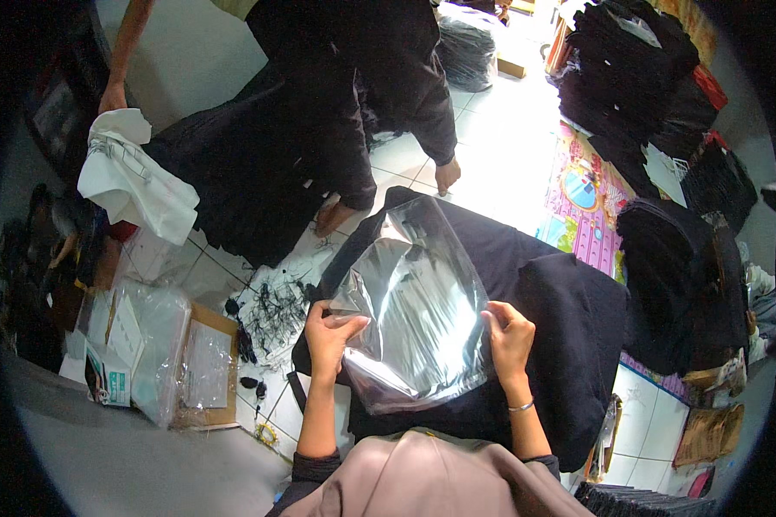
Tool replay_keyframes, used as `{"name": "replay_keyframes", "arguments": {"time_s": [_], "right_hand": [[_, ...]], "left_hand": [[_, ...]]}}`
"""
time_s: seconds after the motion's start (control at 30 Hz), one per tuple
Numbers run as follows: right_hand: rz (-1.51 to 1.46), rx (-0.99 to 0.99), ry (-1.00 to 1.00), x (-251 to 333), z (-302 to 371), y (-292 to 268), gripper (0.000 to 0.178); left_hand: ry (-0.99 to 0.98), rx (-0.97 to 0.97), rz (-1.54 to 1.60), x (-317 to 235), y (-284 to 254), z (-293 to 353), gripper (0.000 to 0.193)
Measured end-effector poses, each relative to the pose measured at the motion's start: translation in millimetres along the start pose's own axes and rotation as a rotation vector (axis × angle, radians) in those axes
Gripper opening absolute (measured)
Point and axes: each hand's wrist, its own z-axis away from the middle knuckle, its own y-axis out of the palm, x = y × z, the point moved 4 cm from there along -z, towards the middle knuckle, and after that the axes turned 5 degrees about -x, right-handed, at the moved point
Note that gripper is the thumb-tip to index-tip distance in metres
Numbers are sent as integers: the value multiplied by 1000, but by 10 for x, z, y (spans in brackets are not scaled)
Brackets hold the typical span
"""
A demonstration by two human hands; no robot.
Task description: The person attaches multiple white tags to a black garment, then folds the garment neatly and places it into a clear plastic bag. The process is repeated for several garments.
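A clear plastic bag (418, 293) is stretched between my two hands, shiny and wrinkled with light glare. My left hand (328, 338) pinches its left edge between thumb and fingers. At the opposite edge, my right hand (510, 336) grips the plastic the same way; a bracelet circles that wrist. Beneath the bag, black cloth (560, 336) is spread in front of me and reaches to the right. Some dark fabric shows through the plastic. Whether anything lies inside the bag, I cannot tell.
A co-worker in black (336, 95) bends over the tiles ahead. Another person's hand holds a white bag (134, 181) at left. Black scraps (276, 314) litter the floor. Clear packaging (159, 345) lies by cardboard. Stacked black garments (681, 276) stand right, beside a colourful mat (582, 194).
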Motion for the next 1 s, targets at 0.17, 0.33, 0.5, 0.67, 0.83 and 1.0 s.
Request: {"name": "replay_keyframes", "arguments": {"time_s": [0.17, 0.33, 0.5, 0.67, 0.83, 1.0], "right_hand": [[273, -108, -134, 52, 37, 23, 20], [336, -2, -80, 76, 35, 55, 46], [294, -15, -379, 344, 142, 132, 63], [511, 510, -555, 413, 525, 640, 55], [402, 411, -452, 268, 529, 680, 39], [-107, 619, -120, 90, 333, 615, 40]], "left_hand": [[62, 14, -135, 19, -4, -92, 30], [-100, 147, -94, 39, -9, -69, 29], [175, 24, -264, -58, 101, -29, 46], [143, 25, -236, -8, 197, -65, 39], [132, -2, -310, 22, 173, -92, 30], [218, -127, -235, -46, 159, -35, 69]]}}
